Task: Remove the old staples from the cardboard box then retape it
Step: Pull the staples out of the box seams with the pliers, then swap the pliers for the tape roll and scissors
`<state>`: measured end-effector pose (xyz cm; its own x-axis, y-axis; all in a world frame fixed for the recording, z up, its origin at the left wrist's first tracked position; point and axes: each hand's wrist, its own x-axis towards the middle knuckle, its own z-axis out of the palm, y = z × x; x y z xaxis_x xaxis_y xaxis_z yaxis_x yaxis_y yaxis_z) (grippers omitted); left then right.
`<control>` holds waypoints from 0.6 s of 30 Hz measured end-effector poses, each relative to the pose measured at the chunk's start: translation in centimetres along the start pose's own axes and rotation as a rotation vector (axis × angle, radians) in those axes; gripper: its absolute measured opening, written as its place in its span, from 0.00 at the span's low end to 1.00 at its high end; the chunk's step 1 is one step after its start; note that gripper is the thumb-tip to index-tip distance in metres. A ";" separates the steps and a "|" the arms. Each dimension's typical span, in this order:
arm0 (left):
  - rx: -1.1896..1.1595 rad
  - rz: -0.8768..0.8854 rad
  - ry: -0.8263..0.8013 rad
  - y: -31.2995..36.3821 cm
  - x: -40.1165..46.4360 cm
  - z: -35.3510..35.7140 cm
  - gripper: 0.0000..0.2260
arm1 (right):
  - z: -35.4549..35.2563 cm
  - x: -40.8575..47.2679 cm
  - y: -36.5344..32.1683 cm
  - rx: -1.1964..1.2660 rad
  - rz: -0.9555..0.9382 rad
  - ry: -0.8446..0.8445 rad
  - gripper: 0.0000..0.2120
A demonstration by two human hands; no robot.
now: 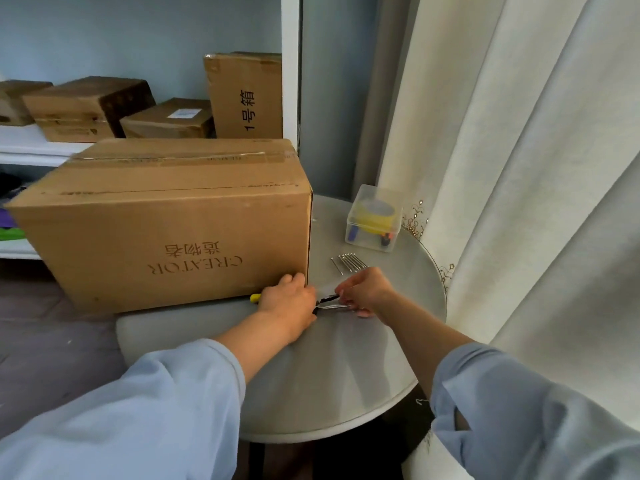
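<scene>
The cardboard box (166, 220) stands on the left part of the round worktop (398, 341), its printed side facing the person and tape visible along its top seam. A row of pulled staples (348, 263) lies just right of the box, so the staple-removal step looks well advanced or near its end. The left hand (287, 301) is curled round a yellow-handled tool (255, 298) at the box's lower right corner, and the right hand (367, 292) pinches the tool's dark metal tip (329, 303), perhaps freeing a staple, though none can be made out. Both forearms reach forward, wrists low over the worktop. Next likely comes setting the piece with the others and fetching the yellow tape inside the clear container (374, 220).
</scene>
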<state>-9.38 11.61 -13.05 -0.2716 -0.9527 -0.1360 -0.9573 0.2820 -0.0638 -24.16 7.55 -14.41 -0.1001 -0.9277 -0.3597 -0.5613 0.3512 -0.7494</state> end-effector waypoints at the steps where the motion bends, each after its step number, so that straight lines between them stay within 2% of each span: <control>1: 0.021 0.019 -0.005 0.1 0.1 -0.3 0.20 | 0.0 0.2 -0.1 -0.055 -0.012 0.012 0.06; 5: 0.026 0.108 0.057 0.9 1.7 -1.3 0.13 | -0.4 0.8 -1.1 -0.306 -0.069 0.313 0.13; 8: -0.204 0.088 0.040 1.7 3.5 -1.9 0.13 | -1.4 1.7 -1.8 -0.306 -0.170 0.449 0.17; 11: -0.637 0.014 -0.032 2.4 5.4 -2.9 0.17 | -2.5 3.5 -2.5 -0.338 -0.204 0.484 0.23; 14: -1.007 -0.072 0.007 3.0 7.4 -3.9 0.20 | -3.6 5.6 -3.3 -0.392 -0.194 0.485 0.30; 18: -1.244 -0.134 0.067 2.7 9.7 -4.6 0.21 | -4.9 8.6 -4.2 -0.466 -0.171 0.431 0.35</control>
<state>-15.05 2.58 -10.03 -0.1343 -0.9799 -0.1477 -0.4126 -0.0803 0.9074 -26.68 -2.55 -11.66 -0.2434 -0.9674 0.0703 -0.8857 0.1921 -0.4226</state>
